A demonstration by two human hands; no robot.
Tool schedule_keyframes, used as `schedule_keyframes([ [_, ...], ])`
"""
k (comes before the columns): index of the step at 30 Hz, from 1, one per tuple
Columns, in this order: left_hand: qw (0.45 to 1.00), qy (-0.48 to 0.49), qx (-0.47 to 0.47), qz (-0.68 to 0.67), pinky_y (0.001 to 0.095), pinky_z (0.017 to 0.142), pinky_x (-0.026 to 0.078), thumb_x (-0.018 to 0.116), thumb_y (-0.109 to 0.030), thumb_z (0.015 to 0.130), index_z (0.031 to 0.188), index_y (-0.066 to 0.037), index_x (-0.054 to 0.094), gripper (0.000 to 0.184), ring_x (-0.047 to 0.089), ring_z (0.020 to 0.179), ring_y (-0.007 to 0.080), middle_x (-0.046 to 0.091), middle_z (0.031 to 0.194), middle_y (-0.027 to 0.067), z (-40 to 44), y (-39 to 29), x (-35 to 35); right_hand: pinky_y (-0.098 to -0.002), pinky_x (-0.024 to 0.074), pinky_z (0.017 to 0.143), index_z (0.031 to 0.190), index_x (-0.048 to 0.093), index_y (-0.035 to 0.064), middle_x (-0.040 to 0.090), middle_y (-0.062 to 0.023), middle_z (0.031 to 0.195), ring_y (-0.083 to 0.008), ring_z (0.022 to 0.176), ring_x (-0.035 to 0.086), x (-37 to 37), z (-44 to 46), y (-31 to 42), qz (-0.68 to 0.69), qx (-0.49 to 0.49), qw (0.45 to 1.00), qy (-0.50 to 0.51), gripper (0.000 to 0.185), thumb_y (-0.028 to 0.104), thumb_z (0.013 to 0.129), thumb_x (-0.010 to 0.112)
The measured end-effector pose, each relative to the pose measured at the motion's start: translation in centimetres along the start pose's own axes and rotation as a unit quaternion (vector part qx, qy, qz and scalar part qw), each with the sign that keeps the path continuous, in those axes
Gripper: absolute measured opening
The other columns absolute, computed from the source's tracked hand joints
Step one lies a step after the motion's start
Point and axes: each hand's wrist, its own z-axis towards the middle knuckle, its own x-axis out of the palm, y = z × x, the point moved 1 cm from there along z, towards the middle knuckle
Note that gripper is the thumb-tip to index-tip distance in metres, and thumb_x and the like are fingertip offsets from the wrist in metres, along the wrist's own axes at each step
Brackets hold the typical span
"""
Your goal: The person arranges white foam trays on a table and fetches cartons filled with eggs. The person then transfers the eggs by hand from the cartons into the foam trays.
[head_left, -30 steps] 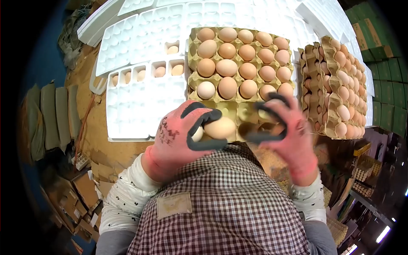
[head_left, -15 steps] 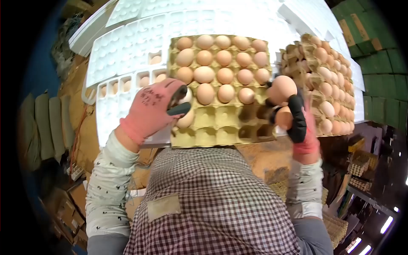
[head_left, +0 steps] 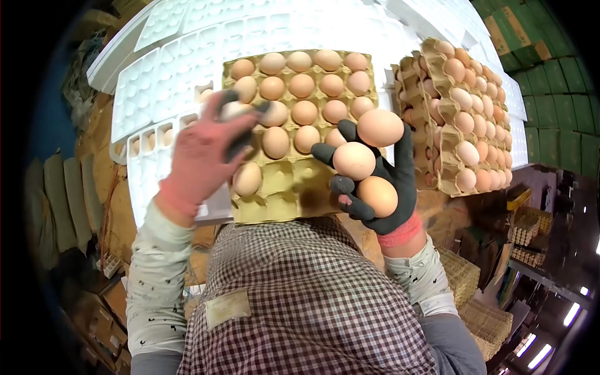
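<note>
The right hand (head_left: 400, 172), right of centre in the frame, is palm up and curled around three eggs (head_left: 354, 160); its bent fingers (head_left: 406, 147) presumably stop them rolling off. The left hand (head_left: 201, 150), left of centre, is spread near a pale egg (head_left: 234, 111) (motion blur: cannot tell whether it is gripped). At mid-frame, the tray (head_left: 265, 213) seats the other eggs (head_left: 305, 112) separately, apparently to prevent knocking.

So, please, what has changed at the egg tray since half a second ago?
The right hand moved left over the tray, now palm up showing three eggs; two showed before. The left hand shifted forward, blurred; its grip is unclear. The stack and the tray's back row stayed.
</note>
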Motion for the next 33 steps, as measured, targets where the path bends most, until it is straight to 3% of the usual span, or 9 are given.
schedule_keyframes([
  [5, 0.986, -0.029, 0.074, 0.144, 0.0361, 0.073, 0.051, 0.066, -0.020, 0.078, 0.107, -0.012, 0.063, 0.030, 0.066, 0.084, 0.0262, 0.058, 0.124, 0.0195, -0.3, -1.6, 6.9, -0.0417, 0.0558, 0.076, 0.141, 0.044, 0.0065, 0.054, -0.0163, 0.135, -0.0317, 0.103, 0.063, -0.8, 2.4, -1.6, -0.175, -0.156, 0.964, -0.123, 0.068, 0.057, 0.097, 0.046],
  [8, 0.997, 0.043, 0.028, 0.060, 0.0378, 0.077, 0.052, 0.077, -0.023, 0.070, 0.112, -0.014, 0.063, 0.045, 0.064, 0.089, 0.0307, 0.050, 0.134, 0.0173, 0.1, -1.2, 4.3, -0.0378, 0.0548, 0.069, 0.138, 0.046, 0.0021, 0.055, -0.0196, 0.129, -0.0303, 0.094, 0.064, 0.8, 4.1, -1.7, -0.122, -0.024, 0.992, -0.031, 0.085, 0.071, 0.089, 0.045],
  [11, 0.958, -0.085, -0.136, -0.236, 0.0388, 0.087, 0.053, 0.085, -0.022, 0.059, 0.115, -0.011, 0.065, 0.061, 0.063, 0.102, 0.0360, 0.047, 0.134, 0.0201, -1.9, 2.3, 1.6, -0.0360, 0.0538, 0.060, 0.134, 0.047, -0.0007, 0.059, -0.0198, 0.119, -0.0279, 0.079, 0.065, 2.9, 6.9, -3.0, -0.346, -0.076, 0.931, -0.089, 0.089, 0.075, 0.088, 0.042],
  [14, 0.938, -0.202, -0.188, -0.210, 0.0386, 0.091, 0.053, 0.087, -0.019, 0.059, 0.117, -0.012, 0.064, 0.063, 0.061, 0.108, 0.0310, 0.047, 0.132, 0.0175, -4.4, 8.0, 0.1, -0.0353, 0.0545, 0.062, 0.137, 0.047, -0.0006, 0.060, -0.0169, 0.119, -0.0262, 0.084, 0.066, 4.6, 9.4, -4.0, -0.429, 0.000, 0.900, -0.072, 0.081, 0.065, 0.091, 0.046],
  [17, 0.921, -0.208, -0.325, -0.050, 0.0392, 0.089, 0.053, 0.087, -0.027, 0.062, 0.118, -0.016, 0.064, 0.061, 0.061, 0.106, 0.0324, 0.047, 0.130, 0.0152, -7.9, 21.4, -1.2, -0.0291, 0.0496, 0.081, 0.132, 0.054, -0.0021, 0.064, -0.0091, 0.117, -0.0174, 0.098, 0.063, 7.8, 17.3, -8.3, -0.650, 0.040, 0.754, -0.084, 0.054, 0.036, 0.094, 0.058],
  [21, 0.927, 0.026, -0.366, 0.078, 0.0395, 0.085, 0.052, 0.081, -0.035, 0.072, 0.122, -0.022, 0.063, 0.055, 0.063, 0.102, 0.0351, 0.047, 0.132, 0.0122, -7.6, 29.3, -3.1, -0.0394, 0.0502, 0.086, 0.122, 0.061, 0.0138, 0.062, -0.0097, 0.112, -0.0284, 0.104, 0.062, 4.0, 33.0, -15.9, -0.954, -0.098, 0.282, -0.035, 0.047, 0.039, 0.083, 0.070],
  [24, 0.942, -0.070, -0.326, -0.023, 0.0422, 0.088, 0.052, 0.076, -0.038, 0.076, 0.130, -0.023, 0.058, 0.058, 0.063, 0.103, 0.0364, 0.050, 0.135, 0.0153, -8.9, 35.1, -3.7, -0.0387, 0.0508, 0.085, 0.117, 0.061, 0.0165, 0.063, -0.0070, 0.111, -0.0268, 0.104, 0.062, 2.9, 36.3, -16.4, -0.995, 0.035, 0.090, -0.030, 0.045, 0.041, 0.081, 0.073],
  [30, 0.877, -0.215, -0.426, 0.059, 0.0435, 0.106, 0.039, 0.061, -0.031, 0.088, 0.137, -0.017, 0.053, 0.052, 0.047, 0.128, 0.0375, 0.049, 0.139, 0.0203, -10.1, 40.0, -1.1, -0.0385, 0.0494, 0.088, 0.114, 0.060, 0.0128, 0.062, -0.0079, 0.112, -0.0298, 0.104, 0.059, 1.0, 40.2, -14.0, -0.942, -0.192, 0.265, -0.073, 0.045, 0.039, 0.079, 0.074],
  [33, 0.888, -0.177, -0.424, -0.016, 0.0443, 0.109, 0.036, 0.057, -0.032, 0.091, 0.138, -0.014, 0.051, 0.051, 0.043, 0.131, 0.0381, 0.048, 0.141, 0.0218, -9.1, 38.6, -0.8, -0.0418, 0.0471, 0.091, 0.113, 0.060, 0.0134, 0.060, -0.0071, 0.114, -0.0305, 0.106, 0.057, -1.7, 42.5, -14.1, -0.977, -0.086, 0.136, -0.143, 0.042, 0.037, 0.081, 0.072],
])
